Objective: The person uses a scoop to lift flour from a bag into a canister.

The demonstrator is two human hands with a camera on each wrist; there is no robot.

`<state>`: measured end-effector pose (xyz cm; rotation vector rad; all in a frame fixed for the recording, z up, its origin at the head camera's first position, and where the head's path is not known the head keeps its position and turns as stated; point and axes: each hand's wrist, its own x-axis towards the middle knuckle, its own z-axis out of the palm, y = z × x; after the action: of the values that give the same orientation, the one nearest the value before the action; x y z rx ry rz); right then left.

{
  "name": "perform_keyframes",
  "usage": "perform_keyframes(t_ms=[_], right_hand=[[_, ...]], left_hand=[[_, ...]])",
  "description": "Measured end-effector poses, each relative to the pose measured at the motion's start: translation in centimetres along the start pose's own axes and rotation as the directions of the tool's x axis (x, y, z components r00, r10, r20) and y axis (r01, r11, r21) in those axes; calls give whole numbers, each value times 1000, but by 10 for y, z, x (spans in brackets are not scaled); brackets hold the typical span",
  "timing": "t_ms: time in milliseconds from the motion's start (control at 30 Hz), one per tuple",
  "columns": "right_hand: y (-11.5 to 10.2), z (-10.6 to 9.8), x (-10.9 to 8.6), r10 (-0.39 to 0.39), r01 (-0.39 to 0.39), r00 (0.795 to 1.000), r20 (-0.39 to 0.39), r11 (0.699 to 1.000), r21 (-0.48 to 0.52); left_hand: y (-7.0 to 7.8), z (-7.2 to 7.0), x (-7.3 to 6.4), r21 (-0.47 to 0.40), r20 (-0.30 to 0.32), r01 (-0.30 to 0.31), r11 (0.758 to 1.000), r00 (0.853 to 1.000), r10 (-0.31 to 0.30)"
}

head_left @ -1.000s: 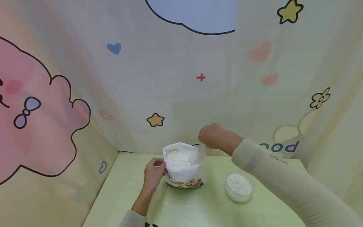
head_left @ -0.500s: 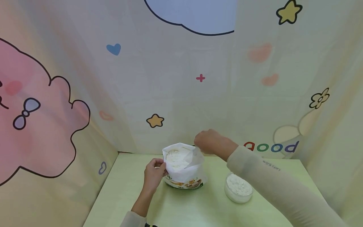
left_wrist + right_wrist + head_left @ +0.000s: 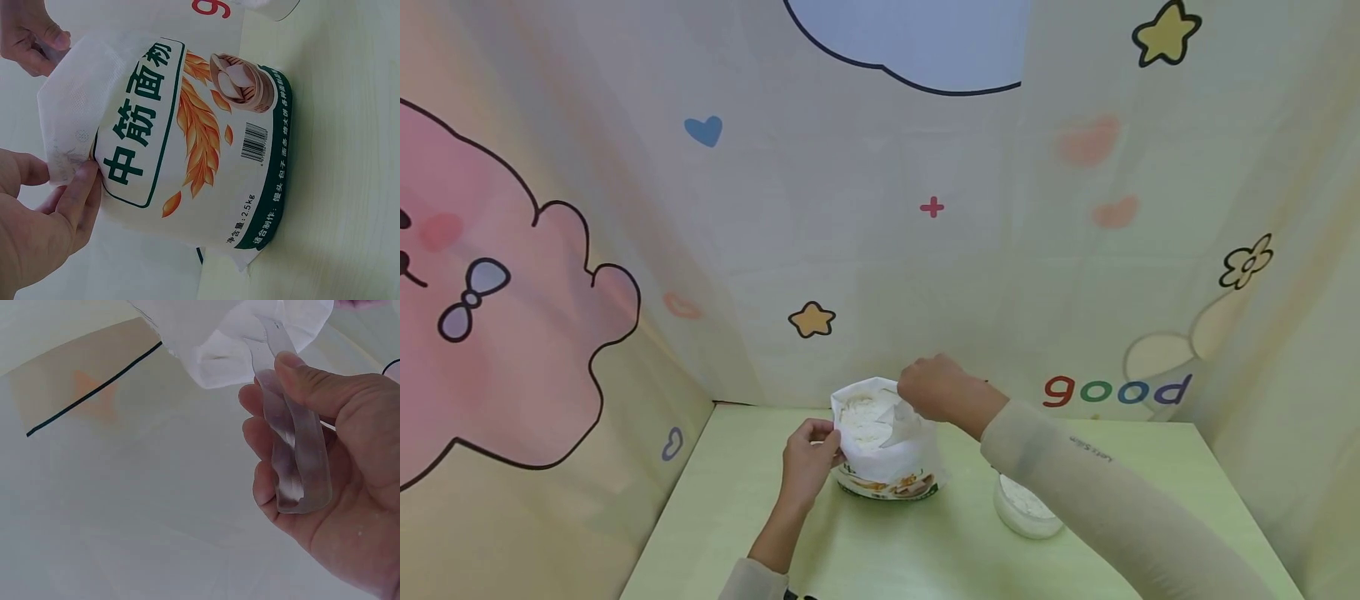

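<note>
A white flour bag (image 3: 887, 461) with Chinese lettering and wheat pictures stands upright on the table. White flour (image 3: 859, 423) shows through its open mouth. My left hand (image 3: 807, 465) pinches the bag's rim on the left, thumb inside and fingers outside, as the left wrist view shows. Above the bag's right rim, my right hand (image 3: 942, 390) grips the wavy clear handle of a plastic scoop (image 3: 292, 447). The scoop's far end reaches into the bag and is mostly hidden. To the right sits a clear round bowl (image 3: 1026, 515) of white flour, partly covered by my right sleeve.
The pale green table (image 3: 917, 558) ends at a printed curtain (image 3: 880, 250) right behind the bag. Another curtain borders the left side. A small black and yellow item is cut off at the bottom edge, by the left sleeve (image 3: 754, 581).
My right hand has come down and to the left, bringing the scoop into the bag's mouth. The right forearm now covers part of the bowl. My left hand stays on the rim.
</note>
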<state>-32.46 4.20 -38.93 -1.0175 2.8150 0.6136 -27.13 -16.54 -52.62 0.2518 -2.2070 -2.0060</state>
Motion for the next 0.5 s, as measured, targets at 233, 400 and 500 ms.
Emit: perform_keyframes(t_ms=[233,400,500], right_hand=[[0,5,0,-30,30,999,-18,1000,-1],[7,4,-4,-41,41,999,-14,999,26],[13,2,-8,-46,47,999,-25,998,40]], left_hand=[[-1,-2,1,0,4,-2,1000,1000,2],[-1,-1,1,-3,10,-2,1000,1000,2],[-2,-1,1,4,5,-6,1000,1000,6]])
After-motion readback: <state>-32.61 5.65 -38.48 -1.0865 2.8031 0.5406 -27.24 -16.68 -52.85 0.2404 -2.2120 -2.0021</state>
